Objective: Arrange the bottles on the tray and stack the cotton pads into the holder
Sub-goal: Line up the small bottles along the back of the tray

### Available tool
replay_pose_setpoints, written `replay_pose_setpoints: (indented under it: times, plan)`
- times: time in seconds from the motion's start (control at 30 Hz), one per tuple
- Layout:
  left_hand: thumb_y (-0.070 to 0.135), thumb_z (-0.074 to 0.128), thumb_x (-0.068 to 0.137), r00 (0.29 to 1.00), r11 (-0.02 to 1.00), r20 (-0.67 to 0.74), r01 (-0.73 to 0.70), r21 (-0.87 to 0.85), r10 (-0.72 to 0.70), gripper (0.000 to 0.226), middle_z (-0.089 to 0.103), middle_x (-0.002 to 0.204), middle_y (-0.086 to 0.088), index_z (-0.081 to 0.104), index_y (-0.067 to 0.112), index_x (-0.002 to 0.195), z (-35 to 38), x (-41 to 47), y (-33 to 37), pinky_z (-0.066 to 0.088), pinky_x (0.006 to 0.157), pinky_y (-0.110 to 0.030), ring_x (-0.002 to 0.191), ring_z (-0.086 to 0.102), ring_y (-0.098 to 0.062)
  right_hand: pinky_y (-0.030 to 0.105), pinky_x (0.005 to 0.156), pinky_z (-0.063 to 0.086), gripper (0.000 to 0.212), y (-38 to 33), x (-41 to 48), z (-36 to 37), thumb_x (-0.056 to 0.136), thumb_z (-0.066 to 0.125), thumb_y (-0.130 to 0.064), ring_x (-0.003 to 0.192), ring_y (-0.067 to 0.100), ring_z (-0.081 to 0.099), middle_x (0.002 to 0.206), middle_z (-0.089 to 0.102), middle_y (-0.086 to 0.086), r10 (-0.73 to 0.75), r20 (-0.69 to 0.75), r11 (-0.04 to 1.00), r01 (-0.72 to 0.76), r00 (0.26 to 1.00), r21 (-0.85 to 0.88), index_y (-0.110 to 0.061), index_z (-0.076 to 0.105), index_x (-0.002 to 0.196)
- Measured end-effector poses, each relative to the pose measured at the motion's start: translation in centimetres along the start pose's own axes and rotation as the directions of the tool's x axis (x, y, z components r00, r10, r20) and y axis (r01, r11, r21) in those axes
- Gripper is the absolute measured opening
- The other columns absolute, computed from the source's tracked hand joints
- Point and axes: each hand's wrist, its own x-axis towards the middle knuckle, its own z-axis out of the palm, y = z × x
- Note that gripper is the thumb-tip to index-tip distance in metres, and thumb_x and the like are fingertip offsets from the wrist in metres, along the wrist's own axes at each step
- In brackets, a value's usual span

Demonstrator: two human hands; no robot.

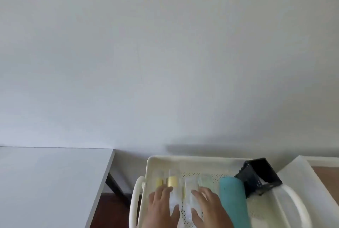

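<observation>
A cream perforated tray [192, 161] with looped handles sits at the bottom of the head view. Several clear bottles with gold collars [172, 181] lie side by side in its left half. My left hand [162, 205] rests flat over the left bottles with fingers spread. My right hand [207, 205] lies over another clear bottle [189, 191], its thumb along the bottle's side. A teal cylinder bottle [233, 198] lies to the right of my right hand. A black open holder [258, 176] stands tilted at the tray's back right. No cotton pads are visible.
A white table [45, 182] with a dark leg stands to the left, separated from the tray by a gap showing brown floor. A white ledge [302, 176] rises at the right. A plain wall fills the upper view.
</observation>
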Motion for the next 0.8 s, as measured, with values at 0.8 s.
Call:
replay_pose_setpoints:
  times: [0.8]
  plan:
    - [0.018,0.047,0.097,0.984,0.936,0.076,0.129,0.326,-0.162,0.079,-0.010,0.164,-0.005,-0.007,0.019,0.155,4.0,0.9,-4.2,0.023,0.118,-0.032,0.150,-0.002,-0.033,0.055,0.108,0.036,0.077,-1.6,4.1,6.8,0.058,0.082,-0.059,0.130,0.033,0.052,0.133,0.058,0.019,-0.115,0.224,0.978,0.150,0.968,-0.146,-0.023,0.056,0.122]
